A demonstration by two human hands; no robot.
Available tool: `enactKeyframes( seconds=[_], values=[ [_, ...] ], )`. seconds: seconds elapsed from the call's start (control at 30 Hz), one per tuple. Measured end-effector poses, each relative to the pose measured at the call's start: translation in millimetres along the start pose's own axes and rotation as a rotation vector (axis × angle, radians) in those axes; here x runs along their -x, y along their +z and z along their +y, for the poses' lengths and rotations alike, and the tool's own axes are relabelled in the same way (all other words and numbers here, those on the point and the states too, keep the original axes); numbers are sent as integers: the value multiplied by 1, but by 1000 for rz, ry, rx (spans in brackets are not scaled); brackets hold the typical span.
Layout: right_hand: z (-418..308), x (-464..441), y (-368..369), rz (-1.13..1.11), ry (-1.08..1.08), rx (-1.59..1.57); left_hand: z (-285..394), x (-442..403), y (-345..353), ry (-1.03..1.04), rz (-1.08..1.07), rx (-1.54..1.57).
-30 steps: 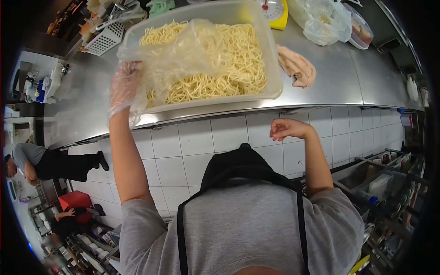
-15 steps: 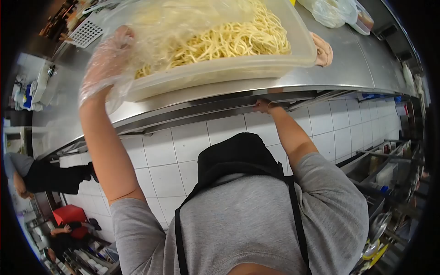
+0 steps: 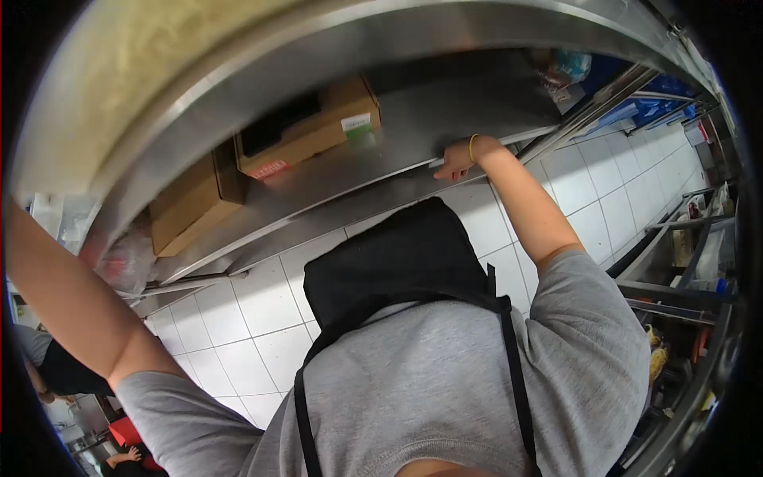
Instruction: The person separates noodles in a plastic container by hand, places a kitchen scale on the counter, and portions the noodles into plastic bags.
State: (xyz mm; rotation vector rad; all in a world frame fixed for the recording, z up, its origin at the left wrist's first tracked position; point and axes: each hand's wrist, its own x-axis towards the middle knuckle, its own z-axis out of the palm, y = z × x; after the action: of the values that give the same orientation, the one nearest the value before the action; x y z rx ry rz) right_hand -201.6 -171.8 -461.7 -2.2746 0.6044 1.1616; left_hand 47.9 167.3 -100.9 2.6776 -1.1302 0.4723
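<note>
your right grip (image 3: pixel 459 159) is at the front edge of the brushed grey metal shelf (image 3: pixel 445 107), fingers curled inward; you cannot tell from here whether it is clamped on that edge or only resting against it. a thin yellow wristband (image 3: pixel 473 149) circles your wrist. your left arm runs out past the left border, so the state of your left grip cannot be told.

on the shelf, the open brown cardboard box (image 3: pixel 318 141) carries a white label (image 3: pixel 357 122) with dark print over green, and a red label (image 3: pixel 269 170) with pale lettering; both are too small to read. a flat black piece (image 3: pixel 282 127) lies in its opening. just beside it sits a second brown cardboard box (image 3: pixel 187 203), smooth-sided and angular. near your left forearm is a crinkled clear plastic bag (image 3: pixel 131 258) with red showing in it.

above, the smooth steel desk (image 3: pixel 381 32) bows across your view, and at upper left the cloudy, translucent container (image 3: pixel 119 87) stands on it, its contents a yellowish blur.
</note>
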Motion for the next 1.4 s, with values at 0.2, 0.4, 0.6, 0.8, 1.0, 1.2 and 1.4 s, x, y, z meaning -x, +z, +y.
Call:
enactKeyframes(
  seconds=[0.2,0.4,0.6,0.8,1.0,1.2,1.4],
  values=[
    [11,-40,62,359,-86,178,-7,17,12,16,50,-53],
    [42,-190,93,1507,-212,-146,-17,16,13,21,56,-108],
    [16,-230,51,1571,-190,-752,-21,16,21,9,43,-143],
    [16,-238,60,1747,-356,-1207,-21,16,21,-9,31,-156],
    [79,-208,103,1824,-460,-1763,-21,5,24,2,20,-151],
    [113,-151,146,1709,-134,-2395,-25,-5,27,8,16,-144],
    [155,-109,188,1787,-19,-2265,-28,-18,30,7,16,-134]
  ],
)
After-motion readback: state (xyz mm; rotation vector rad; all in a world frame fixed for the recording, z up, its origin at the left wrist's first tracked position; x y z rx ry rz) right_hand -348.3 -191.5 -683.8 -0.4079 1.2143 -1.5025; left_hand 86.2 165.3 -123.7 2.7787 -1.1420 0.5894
